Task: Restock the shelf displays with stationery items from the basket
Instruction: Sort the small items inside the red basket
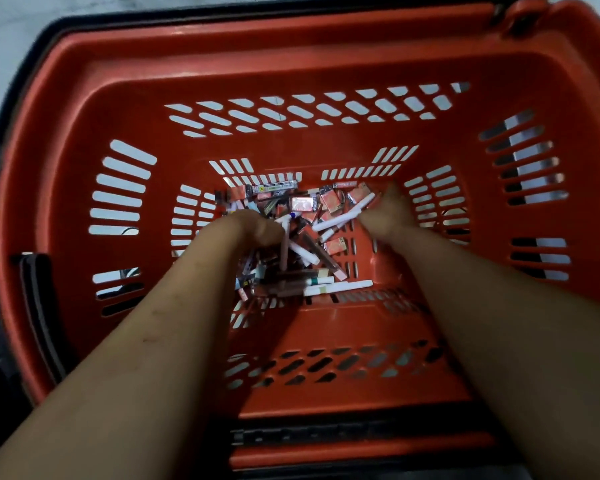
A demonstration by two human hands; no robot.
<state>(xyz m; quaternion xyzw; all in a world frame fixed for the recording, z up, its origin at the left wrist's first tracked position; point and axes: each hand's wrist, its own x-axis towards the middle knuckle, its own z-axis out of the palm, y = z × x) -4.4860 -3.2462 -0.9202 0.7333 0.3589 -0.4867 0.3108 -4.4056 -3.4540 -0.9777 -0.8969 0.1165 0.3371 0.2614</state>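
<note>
Left hand (pixel 253 230): fingers curled tight, and they look closed round a few pens (pixel 284 252) that stick out below the fist. It's blurry, so we can't count them. Right hand (pixel 390 214): too smeared to read. It sits at the end of a white marker (pixel 340 221), and we cannot tell whether it pinches it or only touches it, or how far the fingers are spread.

Both hands are deep in the red basket (pixel 291 64), down on its floor. The stock is all there in one loose heap between them: more white markers (pixel 336 288) along the near edge, small red packets (pixel 331 200) toward the far right, and a long flat pack (pixel 274 187) against the far wall. No shelf is in view. We judge this as the pick step, with nothing placed yet.

Risks:
- The pens lie crossed over each other, so lifting a fistful could drag neighbours up and drop them back, or let one slide out of the bunch.
- The basket floor and walls are slotted, so a thin pen could catch or poke through.
- A mixed grab of pens and packets would mean sorting at the shelf.
- The deep basket hides the fingertips, so the grasp is made half blind.
</note>
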